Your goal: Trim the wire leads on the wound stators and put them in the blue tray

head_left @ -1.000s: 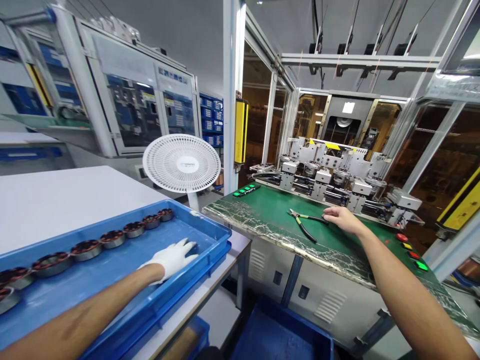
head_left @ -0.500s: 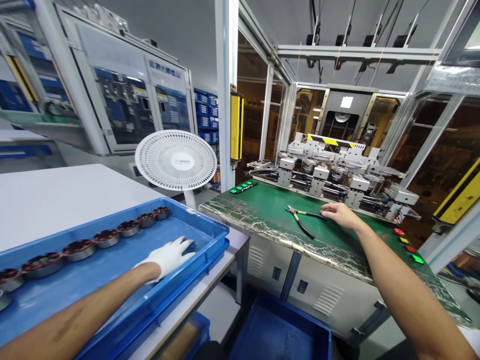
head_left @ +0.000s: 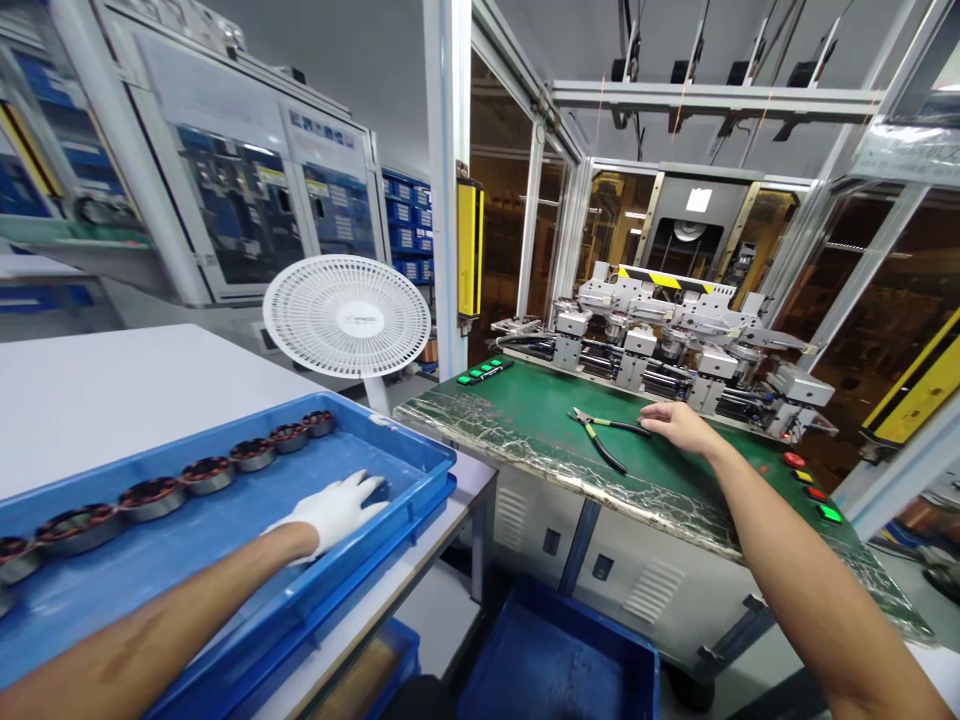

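My left hand [head_left: 334,512], in a white glove, rests in the blue tray [head_left: 225,620] with its fingers spread and nothing in it. Several ring-shaped metal parts with dark red windings [head_left: 208,475] stand in a row along the tray's far side, beyond that hand. On the green worktop [head_left: 525,400], my bare right hand [head_left: 675,425] lies with fingers extended, its fingertips beside one handle of the pliers [head_left: 604,440]. The pliers lie with their handles apart, and the hand does not grip them.
Behind the worktop is a machine fixture [head_left: 645,340] with metal clamps. A white fan [head_left: 349,318] stands beyond the tray. Lit buttons [head_left: 829,513] sit at the worktop's right edge, and a blue bin [head_left: 562,650] is on the floor below.
The camera view has shifted slightly, moving the scene a little left in the picture. Both hands keep nearly the same places and poses.
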`<state>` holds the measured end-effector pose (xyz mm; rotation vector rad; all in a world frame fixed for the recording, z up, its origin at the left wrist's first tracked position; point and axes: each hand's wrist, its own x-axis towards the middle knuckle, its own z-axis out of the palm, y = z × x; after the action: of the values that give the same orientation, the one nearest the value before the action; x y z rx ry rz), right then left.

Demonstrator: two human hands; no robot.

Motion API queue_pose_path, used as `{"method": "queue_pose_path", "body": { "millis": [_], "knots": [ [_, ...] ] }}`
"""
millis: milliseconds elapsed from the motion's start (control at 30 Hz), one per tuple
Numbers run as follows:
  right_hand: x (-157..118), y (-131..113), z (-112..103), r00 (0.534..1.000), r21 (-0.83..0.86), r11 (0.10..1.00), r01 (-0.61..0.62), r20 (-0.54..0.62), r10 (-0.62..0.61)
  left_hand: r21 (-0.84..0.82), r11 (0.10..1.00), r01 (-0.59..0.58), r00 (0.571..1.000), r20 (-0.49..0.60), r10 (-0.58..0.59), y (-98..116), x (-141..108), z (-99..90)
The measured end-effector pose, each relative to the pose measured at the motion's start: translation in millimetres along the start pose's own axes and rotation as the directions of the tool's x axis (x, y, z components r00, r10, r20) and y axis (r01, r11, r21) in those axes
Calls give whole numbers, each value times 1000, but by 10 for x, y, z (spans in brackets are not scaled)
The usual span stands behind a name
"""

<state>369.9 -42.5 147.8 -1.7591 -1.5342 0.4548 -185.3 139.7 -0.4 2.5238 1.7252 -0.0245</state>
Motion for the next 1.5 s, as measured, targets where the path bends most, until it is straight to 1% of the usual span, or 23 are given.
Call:
{"method": "queue_pose_path", "body": {
  "millis": [167, 400, 600, 733, 833, 1067, 1300, 1500],
  "knots": [
    [-2, -8, 3, 1000, 8, 1000, 5, -3, -5, -12, 1000, 7, 999, -32, -7, -33, 49, 60],
    [-16, -39, 9, 1000, -3, 1000, 3, 1, -3, 42, 999, 4, 1000, 22, -5, -1, 12, 17],
    [-3, -17, 15, 1000, -7, 1000, 11, 2, -11, -1, 1000, 6, 1000, -27, -6, -24, 36, 44],
    [9, 13, 15, 1000, -2, 1000, 14, 1, -14, 32, 999, 12, 1000, 5, -13, 9, 4, 0],
    [16, 29, 16, 1000, 2, 1000, 17, 0, -17, 26, 1000, 15, 1000, 14, -16, 41, -25, -40],
    [12, 20, 8, 1000, 5, 1000, 20, 7, -20, 35, 999, 11, 999, 37, -12, 48, -33, -44],
    [23, 50, 22, 1000, 19, 1000, 12, -6, -12, 47, 999, 9, 998, 64, -12, 94, -72, -94],
    [24, 49, 4, 1000, 15, 1000, 26, 5, -26, 33, 999, 4, 1000, 24, -5, 1, 16, 10]
  ]
}}
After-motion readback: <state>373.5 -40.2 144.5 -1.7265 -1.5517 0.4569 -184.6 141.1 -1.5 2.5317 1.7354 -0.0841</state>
